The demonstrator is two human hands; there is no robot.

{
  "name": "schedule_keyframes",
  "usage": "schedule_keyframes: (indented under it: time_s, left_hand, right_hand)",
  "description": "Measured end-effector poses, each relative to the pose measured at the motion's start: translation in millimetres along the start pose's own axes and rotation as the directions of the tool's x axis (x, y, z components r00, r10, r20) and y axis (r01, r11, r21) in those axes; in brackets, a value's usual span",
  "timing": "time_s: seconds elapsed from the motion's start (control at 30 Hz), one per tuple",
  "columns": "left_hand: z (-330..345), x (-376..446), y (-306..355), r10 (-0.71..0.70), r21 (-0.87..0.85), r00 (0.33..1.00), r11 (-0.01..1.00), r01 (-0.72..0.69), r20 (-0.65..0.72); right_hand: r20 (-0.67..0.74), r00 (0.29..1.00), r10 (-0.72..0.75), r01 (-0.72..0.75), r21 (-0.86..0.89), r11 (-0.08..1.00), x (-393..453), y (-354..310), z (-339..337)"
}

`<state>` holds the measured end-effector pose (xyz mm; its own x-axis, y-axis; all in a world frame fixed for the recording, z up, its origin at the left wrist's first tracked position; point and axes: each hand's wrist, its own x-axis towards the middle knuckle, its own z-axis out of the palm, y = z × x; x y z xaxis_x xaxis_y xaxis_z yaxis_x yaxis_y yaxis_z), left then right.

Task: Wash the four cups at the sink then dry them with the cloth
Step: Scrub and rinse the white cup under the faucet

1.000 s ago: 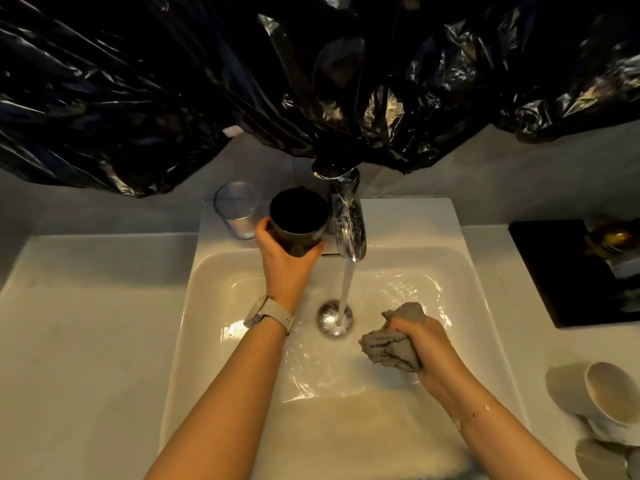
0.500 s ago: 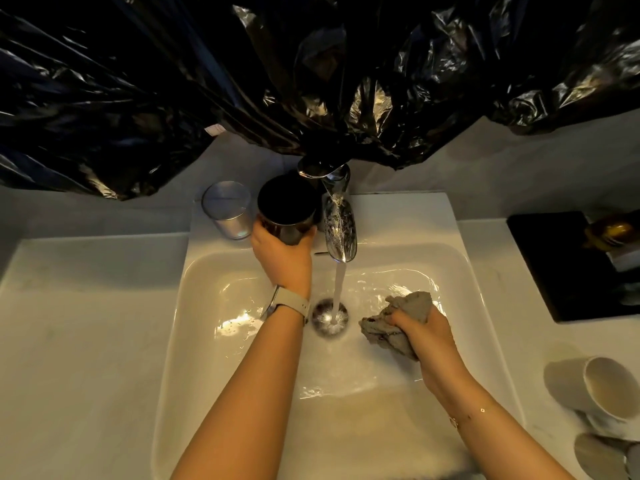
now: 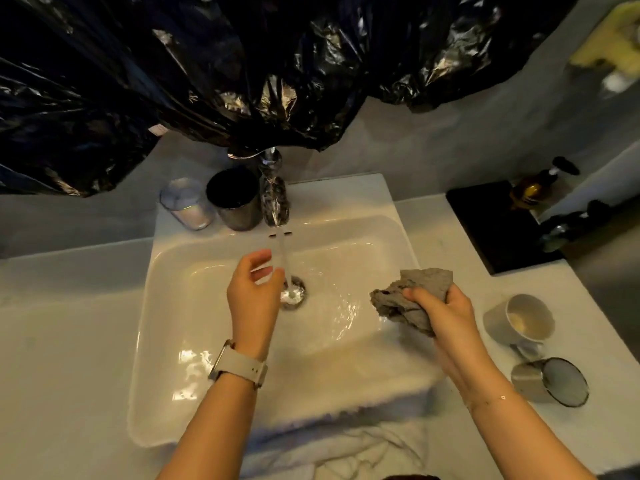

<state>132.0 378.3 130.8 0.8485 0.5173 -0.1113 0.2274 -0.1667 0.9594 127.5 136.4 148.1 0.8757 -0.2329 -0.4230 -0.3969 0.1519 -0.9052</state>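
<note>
Nearest, right of the sink (image 3: 166, 341), a metal cup (image 3: 549, 381) lies on its side on the counter, and just beyond it a white mug (image 3: 521, 318) lies tipped the same way. Over the sink's right rim the right hand (image 3: 441, 311) clenches the grey cloth (image 3: 410, 299), fingers curled round the bunched fabric. Above the sink's middle the left hand (image 3: 252, 289) hangs loose and empty, fingers relaxed, just left of the stream of water (image 3: 284, 261) from the tap (image 3: 275, 195). On the sink's back ledge, left of the tap, a dark cup (image 3: 235, 199) stands upright with a clear glass (image 3: 187, 204) touching or just beside it.
</note>
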Motion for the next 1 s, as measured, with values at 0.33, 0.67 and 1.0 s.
schedule_keyframes:
  time_s: [0.33, 0.67, 1.0]
  left_hand:
    - [135, -147, 18, -0.005, 0.061, 0.801, 0.997, -0.039, 0.599]
    - [306, -161, -18, -0.11, 0.321, 0.653, 0.923, -0.213, 0.75]
    - [366, -137, -53, -0.043, 0.238, 0.552, 0.928, -0.287, 0.833]
  right_hand:
    - [-0.181, 0.983, -0.022, 0.044, 0.12, 0.992, -4, -9, -162]
    - [-0.21, 0.972, 0.107, -0.062, 0.212, 0.975, 34, 2, -269]
    - [-0.17, 0.97, 0.176, -0.131, 0.243, 0.961, 60, 7, -289]
